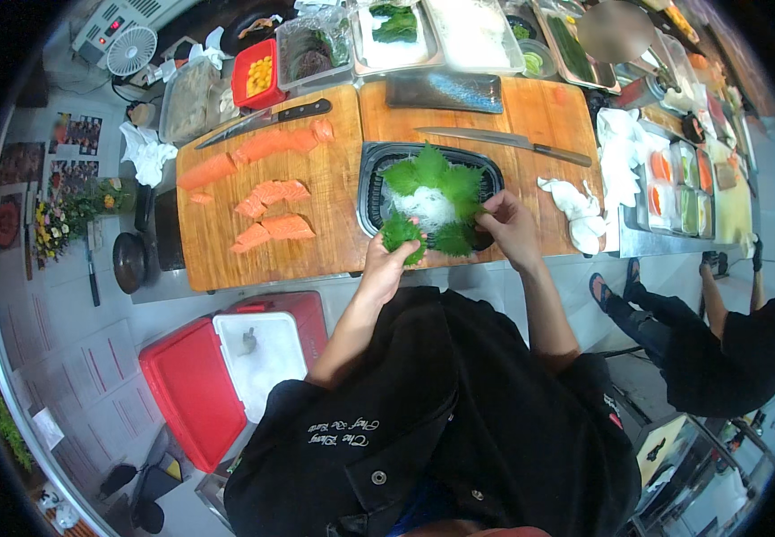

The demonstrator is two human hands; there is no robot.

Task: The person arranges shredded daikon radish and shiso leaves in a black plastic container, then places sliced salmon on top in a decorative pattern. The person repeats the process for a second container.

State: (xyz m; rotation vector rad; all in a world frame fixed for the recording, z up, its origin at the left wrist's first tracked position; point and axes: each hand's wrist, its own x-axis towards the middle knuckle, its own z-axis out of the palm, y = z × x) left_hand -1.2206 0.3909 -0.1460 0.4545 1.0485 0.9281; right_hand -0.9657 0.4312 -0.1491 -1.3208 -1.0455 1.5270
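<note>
My left hand (387, 264) holds green shiso leaves (402, 235) at the near left corner of a black plastic tray (364, 201). At the tray's right side, my right hand (509, 225) pinches the edge of a leaf between thumb and fingertips. White shredded garnish (422, 203) lies in the tray, with several shiso leaves (431, 168) fanned around its far and right sides. Left of the tray, cut salmon pieces (280, 194) rest on a wooden cutting board (333, 252).
Behind the tray are a knife (495, 136) and a dark rectangular plate (444, 92). Another knife (303, 109) lies beyond the salmon. A white cloth (576, 211) is at the right. Food containers (471, 33) line the back. A co-worker (723, 356) stands at the far right.
</note>
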